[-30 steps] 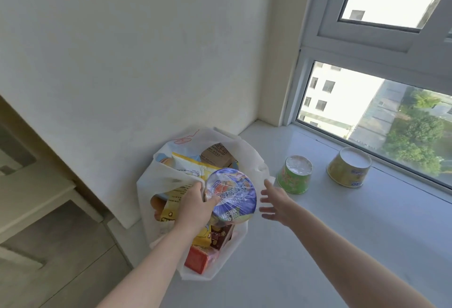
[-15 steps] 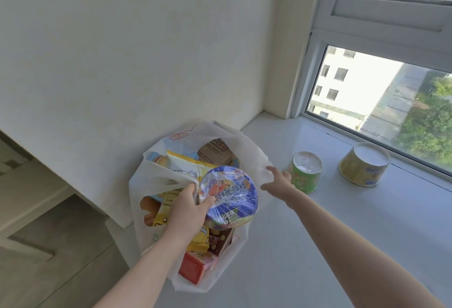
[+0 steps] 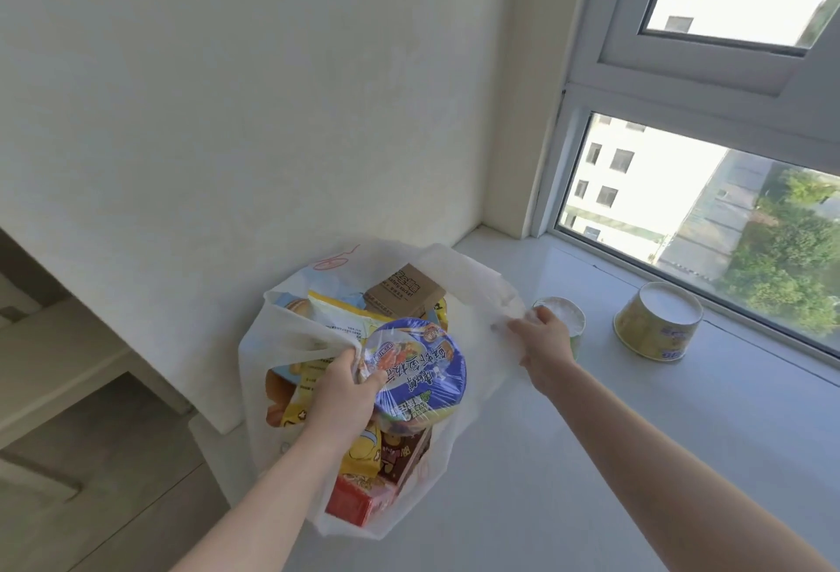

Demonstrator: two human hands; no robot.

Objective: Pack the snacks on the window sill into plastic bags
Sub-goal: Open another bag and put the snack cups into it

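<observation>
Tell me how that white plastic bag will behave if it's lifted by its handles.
Probably floppy: the white plastic bag creases where the right hand pinches it. Likely heavy, since snacks fill it. It may spill: the red box lies near its open mouth.

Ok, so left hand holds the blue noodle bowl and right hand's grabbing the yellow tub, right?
No: the head view shows the right hand gripping the white plastic bag, not the yellow tub. The left hand does hold the blue noodle bowl.
</observation>
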